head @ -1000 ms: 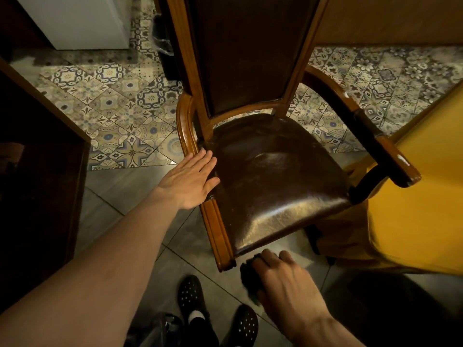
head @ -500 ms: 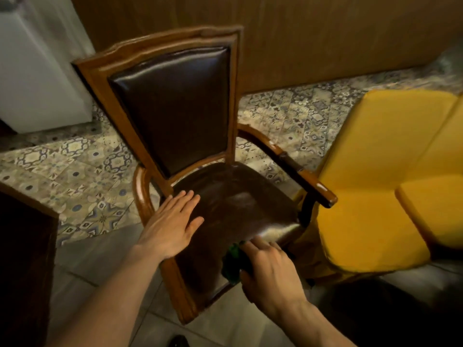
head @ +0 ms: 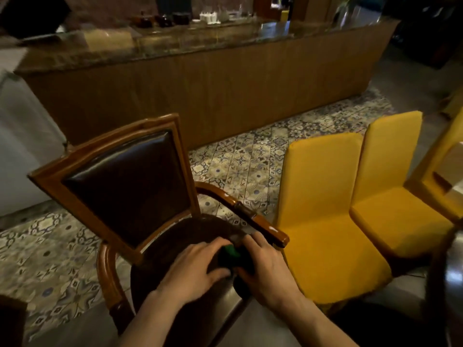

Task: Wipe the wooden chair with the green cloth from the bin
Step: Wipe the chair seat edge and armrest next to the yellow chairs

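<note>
A wooden chair (head: pixel 105 266) with dark brown leather back and seat stands in front of me, armrests on both sides. Over its seat my left hand (head: pixel 193 271) and my right hand (head: pixel 265 269) meet, both closed around the green cloth (head: pixel 231 251). Only a small bright green patch of the cloth shows between the fingers; the rest looks dark and bunched beneath my right palm. The bin is not in view.
Two yellow upholstered chairs (head: pixel 323 196) stand close on the right, one nearly touching the wooden chair's right armrest (head: pixel 265 229). A long wood-panelled counter (head: pixel 200 91) runs behind. Patterned floor tiles (head: pixel 245 166) lie between. A white appliance (head: pixel 22 146) is at left.
My left hand left the chair's left edge and joined my right hand on the cloth over the seat. My right hand carried the cloth up from the seat's front edge. The view tilted upward.
</note>
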Demonstrator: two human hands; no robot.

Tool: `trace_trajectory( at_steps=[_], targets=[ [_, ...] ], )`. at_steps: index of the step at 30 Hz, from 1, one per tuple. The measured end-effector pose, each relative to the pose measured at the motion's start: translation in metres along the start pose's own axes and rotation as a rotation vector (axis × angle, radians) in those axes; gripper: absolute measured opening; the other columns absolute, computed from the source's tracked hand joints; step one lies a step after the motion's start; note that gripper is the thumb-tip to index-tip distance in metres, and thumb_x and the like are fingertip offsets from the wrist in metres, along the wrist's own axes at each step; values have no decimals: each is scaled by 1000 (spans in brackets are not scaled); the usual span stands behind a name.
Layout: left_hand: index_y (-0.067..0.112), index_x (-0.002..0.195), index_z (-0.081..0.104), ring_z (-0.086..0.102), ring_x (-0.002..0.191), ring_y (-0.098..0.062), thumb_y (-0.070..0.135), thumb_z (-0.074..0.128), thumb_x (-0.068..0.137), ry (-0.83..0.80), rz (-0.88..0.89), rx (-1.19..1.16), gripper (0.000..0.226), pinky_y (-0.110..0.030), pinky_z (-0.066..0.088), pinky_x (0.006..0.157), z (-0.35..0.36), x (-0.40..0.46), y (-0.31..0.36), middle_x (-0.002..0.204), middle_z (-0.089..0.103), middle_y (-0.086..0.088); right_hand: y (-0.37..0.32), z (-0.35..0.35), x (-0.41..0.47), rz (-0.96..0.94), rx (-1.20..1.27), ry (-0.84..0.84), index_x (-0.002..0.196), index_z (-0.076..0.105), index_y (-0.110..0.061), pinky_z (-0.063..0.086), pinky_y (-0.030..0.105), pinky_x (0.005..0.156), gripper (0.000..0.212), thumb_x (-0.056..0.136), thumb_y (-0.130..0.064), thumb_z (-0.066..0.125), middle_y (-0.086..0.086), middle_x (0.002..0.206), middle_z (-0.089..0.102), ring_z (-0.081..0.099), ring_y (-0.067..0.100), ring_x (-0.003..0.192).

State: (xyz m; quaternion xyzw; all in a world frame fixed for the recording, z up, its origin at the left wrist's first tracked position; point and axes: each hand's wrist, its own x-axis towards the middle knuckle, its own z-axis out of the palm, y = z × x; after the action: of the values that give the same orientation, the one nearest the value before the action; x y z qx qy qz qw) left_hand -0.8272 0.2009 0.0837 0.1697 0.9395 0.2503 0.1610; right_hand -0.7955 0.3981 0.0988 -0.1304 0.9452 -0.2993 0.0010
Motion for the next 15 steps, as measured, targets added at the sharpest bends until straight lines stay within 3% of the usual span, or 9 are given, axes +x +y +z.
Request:
trace_trajectory(
  at_steps=[3, 6, 8, 11, 15],
  targets=[
    [56, 115, 45, 55, 105, -5, 45, 61, 93, 137, 101, 68, 29, -29, 43, 81, -23, 10, 23, 97, 52, 28, 10, -38, 4, -7, 31, 19, 118, 48, -34, 48, 21, 85, 53, 75, -28, 78, -13, 118, 44, 53, 8, 100],
    [48, 112, 50, 60, 99, -7, 45, 59, 94, 253, 171, 179, 20, -30, 45, 77, -50, 18, 47, 100, 59, 24, 16, -77, 9, -24, -23, 34, 112, 51, -31, 51, 29, 79, 44, 76, -28, 76, -10, 111, 47, 55, 12, 93],
    [43, 115, 53, 62, 102, -11, 45, 60, 94, 290, 202, 257, 22, -34, 47, 82, -65, 23, 62, 108, 64, 19, 17, -98, 13, -43, -109, 38, 110, 52, -29, 50, 34, 72, 35, 81, -28, 72, -7, 106, 50, 56, 17, 87],
    [40, 113, 55, 60, 100, -11, 42, 60, 93, 326, 251, 361, 21, -35, 46, 83, -85, 29, 82, 103, 61, 19, 23, -128, 14, -33, -234, 51, 110, 53, -27, 43, 30, 62, 34, 82, -30, 73, -4, 104, 54, 60, 20, 83],
    [40, 110, 56, 58, 100, -8, 39, 63, 92, 361, 232, 371, 19, -35, 45, 84, -100, 35, 96, 102, 56, 22, 35, -159, 8, 40, -281, 63, 105, 58, -24, 54, 38, 67, 39, 73, -28, 80, -3, 99, 54, 59, 21, 81]
  ],
)
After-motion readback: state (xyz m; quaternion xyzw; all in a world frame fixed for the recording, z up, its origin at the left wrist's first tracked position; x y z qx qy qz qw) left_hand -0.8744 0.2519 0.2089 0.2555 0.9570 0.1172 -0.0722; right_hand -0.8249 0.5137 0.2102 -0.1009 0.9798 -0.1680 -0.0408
